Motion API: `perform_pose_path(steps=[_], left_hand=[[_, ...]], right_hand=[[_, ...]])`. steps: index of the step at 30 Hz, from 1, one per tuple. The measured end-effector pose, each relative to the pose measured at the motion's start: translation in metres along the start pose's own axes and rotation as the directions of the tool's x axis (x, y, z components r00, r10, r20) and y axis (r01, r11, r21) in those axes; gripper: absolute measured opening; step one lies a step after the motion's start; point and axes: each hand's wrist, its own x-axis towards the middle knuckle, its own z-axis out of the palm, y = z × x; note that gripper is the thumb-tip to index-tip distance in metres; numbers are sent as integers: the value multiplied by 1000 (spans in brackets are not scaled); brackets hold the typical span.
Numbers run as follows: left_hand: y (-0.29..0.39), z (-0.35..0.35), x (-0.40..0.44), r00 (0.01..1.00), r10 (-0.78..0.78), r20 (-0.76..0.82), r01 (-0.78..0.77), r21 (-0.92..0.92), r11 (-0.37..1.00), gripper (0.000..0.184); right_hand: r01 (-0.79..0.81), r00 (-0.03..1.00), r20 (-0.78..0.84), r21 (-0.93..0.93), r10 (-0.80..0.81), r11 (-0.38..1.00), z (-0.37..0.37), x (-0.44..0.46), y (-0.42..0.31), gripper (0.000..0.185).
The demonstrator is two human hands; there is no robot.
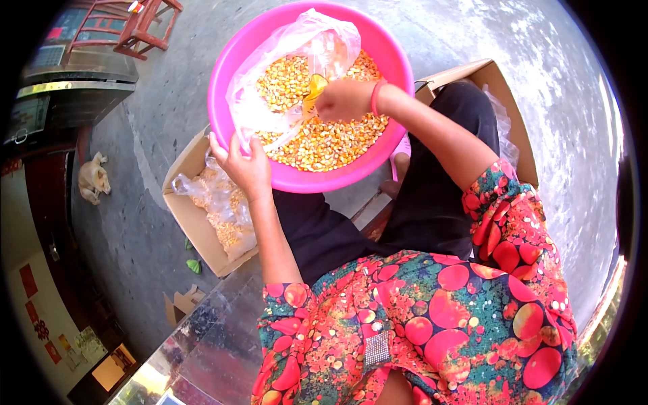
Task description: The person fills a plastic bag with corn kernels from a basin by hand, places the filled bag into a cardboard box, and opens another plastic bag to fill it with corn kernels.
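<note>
A pink basin [304, 181] rests at my lap, with yellow corn kernels [324, 145] and a clear plastic bag [270, 50] in it. My left hand [246, 165] is at the basin's near left rim, its fingers on the rim and the edge of the bag. Above the kernels, my right hand [344, 100], with a pink band on the wrist, is closed on a yellow scoop-like object [316, 86]. The fingertips of my right hand are partly hidden by the hand itself.
A cardboard box [196, 233] with bagged pale grains stands at the left, and another box [516, 111] with plastic at the right. A dog [94, 178] lies on the floor at the left. A wooden chair [145, 30] is at the upper left.
</note>
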Motion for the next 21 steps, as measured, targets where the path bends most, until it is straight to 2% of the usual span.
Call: perform_pose_path(steps=[2,6,8,9,10,12,13,14,16,17,18,19,21], left_hand=[[0,-1,0,1000,-15,2,15,-10,1000,31],[1,-1,0,1000,-2,9,2,5,1000,31],[1,-1,-1,1000,-6,12,6,4,1000,31],[1,-2,0,1000,-6,11,6,6,1000,31],[1,-2,0,1000,-3,11,3,6,1000,31],[1,-1,0,1000,0,13,0,5,1000,32],[0,-1,0,1000,1,10,-1,5,1000,32],[-1,-1,0,1000,2,7,-2,5,1000,32],[0,-1,0,1000,-6,7,6,-2,1000,32],[0,-1,0,1000,-13,6,13,-9,1000,32],[0,0,0,1000,-14,6,14,-10,1000,32],[0,0,0,1000,-12,5,12,-8,1000,32],[-1,-1,0,1000,-9,3,9,-5,1000,32]], right_hand=[[90,992,-54,-336,-115,938,24,-6,-4,25],[120,973,-142,-366,-183,923,63,-10,-8,26],[151,988,33,-299,-148,942,66,-8,-16,30],[89,995,68,-272,-74,958,65,-7,-18,36],[90,995,68,-272,-74,958,65,-5,-15,36],[211,976,108,-212,-192,954,66,1,1,25],[210,976,108,-212,-191,955,66,9,17,25],[370,929,121,-270,-350,889,66,20,37,22],[515,856,144,-323,-496,794,50,13,28,20],[209,955,211,9,-206,978,35,4,22,17],[-182,928,367,297,64,937,24,-4,12,15],[-234,889,458,396,30,888,24,-2,19,14],[-205,893,451,386,10,899,20,-8,6,15]])
